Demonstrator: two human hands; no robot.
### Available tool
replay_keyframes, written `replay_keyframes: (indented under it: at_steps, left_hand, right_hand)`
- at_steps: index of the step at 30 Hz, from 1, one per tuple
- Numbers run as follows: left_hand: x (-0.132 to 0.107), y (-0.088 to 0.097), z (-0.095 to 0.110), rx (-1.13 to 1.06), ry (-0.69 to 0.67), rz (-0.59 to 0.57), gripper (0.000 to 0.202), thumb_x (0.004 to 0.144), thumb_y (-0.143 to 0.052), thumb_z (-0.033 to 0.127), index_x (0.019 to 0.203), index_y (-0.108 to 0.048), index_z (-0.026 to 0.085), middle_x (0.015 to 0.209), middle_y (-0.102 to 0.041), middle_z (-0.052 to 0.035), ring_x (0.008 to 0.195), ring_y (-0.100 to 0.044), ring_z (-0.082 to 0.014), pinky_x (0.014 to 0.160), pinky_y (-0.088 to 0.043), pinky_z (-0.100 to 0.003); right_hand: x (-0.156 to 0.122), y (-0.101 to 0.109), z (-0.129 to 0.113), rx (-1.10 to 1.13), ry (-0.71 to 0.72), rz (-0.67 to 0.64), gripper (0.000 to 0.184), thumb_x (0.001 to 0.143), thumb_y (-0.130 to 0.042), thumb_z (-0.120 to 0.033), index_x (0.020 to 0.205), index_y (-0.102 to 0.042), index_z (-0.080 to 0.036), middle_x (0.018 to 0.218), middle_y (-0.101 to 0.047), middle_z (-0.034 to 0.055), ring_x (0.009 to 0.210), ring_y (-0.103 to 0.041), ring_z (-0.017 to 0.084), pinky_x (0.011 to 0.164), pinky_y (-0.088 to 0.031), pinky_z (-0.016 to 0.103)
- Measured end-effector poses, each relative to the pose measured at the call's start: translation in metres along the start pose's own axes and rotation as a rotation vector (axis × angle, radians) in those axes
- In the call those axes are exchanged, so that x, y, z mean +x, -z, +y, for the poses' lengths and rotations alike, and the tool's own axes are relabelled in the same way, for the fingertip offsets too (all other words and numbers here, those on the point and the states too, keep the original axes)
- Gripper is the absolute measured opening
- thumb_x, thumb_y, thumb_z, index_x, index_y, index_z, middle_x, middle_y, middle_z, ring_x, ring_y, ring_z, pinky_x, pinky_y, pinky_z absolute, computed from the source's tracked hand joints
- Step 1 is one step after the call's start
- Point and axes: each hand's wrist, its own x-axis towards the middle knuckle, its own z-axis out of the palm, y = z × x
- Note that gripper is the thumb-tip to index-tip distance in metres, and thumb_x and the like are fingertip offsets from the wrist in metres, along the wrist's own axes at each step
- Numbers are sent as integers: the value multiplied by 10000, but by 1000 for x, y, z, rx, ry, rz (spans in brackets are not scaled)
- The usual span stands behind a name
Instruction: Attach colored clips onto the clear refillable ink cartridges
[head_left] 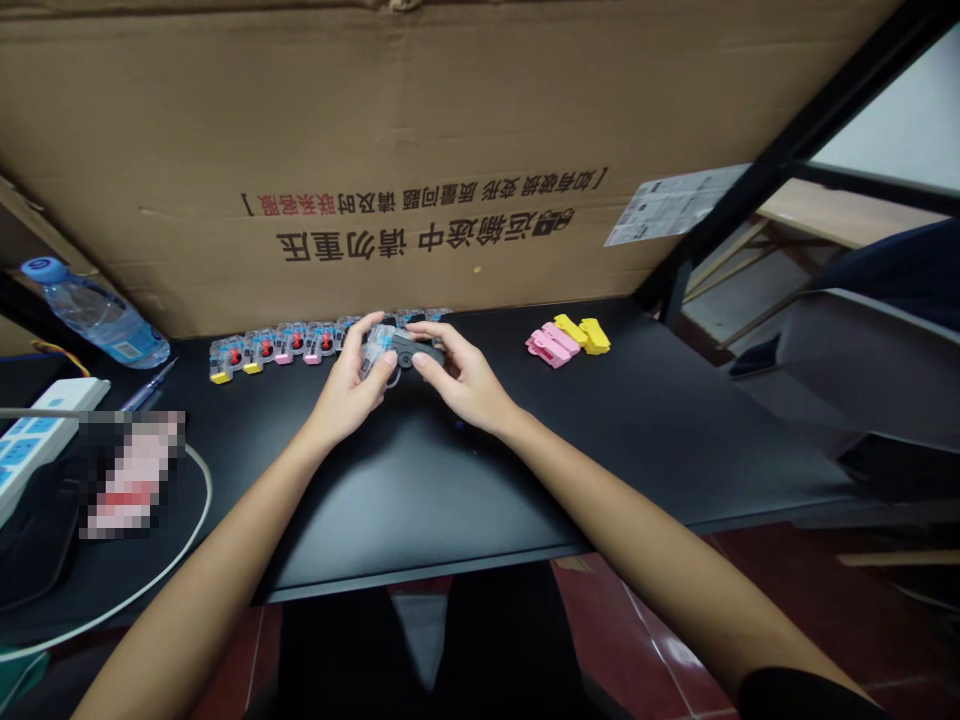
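Above the counter (pixel 360 530), the half-closed left hand (pixel 355 385) is holding a clear piece (pixel 378 343) and the half-closed right hand (pixel 471 378) a dark piece (pixel 426 350) against it, seemingly aligning them, probably requiring steady grip next.

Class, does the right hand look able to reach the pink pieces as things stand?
Probably yes: nothing visible blocks the right hand from the pink pieces, though that hand is holding a dark part.

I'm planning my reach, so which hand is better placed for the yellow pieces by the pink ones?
Probably the right hand: it is nearer the yellow pieces than the left hand, though both hands hold the gadget.
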Motion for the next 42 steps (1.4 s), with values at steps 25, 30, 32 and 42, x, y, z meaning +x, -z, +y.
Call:
replay_keyframes:
  at_steps: [25,30,32,42]
  left_hand:
    - [10,16,-3,-102,76,66,645,892,-818,545,1374,-547,212,697,-681,46,576,-664,-138,596,-551,-261]
    - [11,15,-5,-83,15,101,583,915,-793,563,1337,-616,201,686,-652,46,559,-633,-130,588,-551,-269]
    - [10,15,-4,-64,-13,107,550,933,-773,569,1322,-650,201,683,-637,44,552,-620,-128,585,-549,-272]
    - [11,25,-5,-57,-46,53,519,1057,-550,595,1430,-640,246,797,-671,-17,644,-622,-168,626,-538,-303]
  right_hand:
    - [4,1,8,66,-113,53,473,876,-853,-488,1264,-753,-237,1281,-772,109,997,-764,252,770,-647,366]
    - [3,6,10,-12,-82,-9,439,930,-793,-427,1323,-757,-234,1239,-794,98,852,-737,212,736,-603,353]
    - [4,9,11,-21,-73,-26,443,925,-802,-435,1316,-760,-229,1225,-799,94,787,-716,191,716,-587,344]
    - [8,11,6,156,-154,52,441,838,-898,-504,1151,-768,-222,955,-784,45,770,-707,192,777,-608,362]
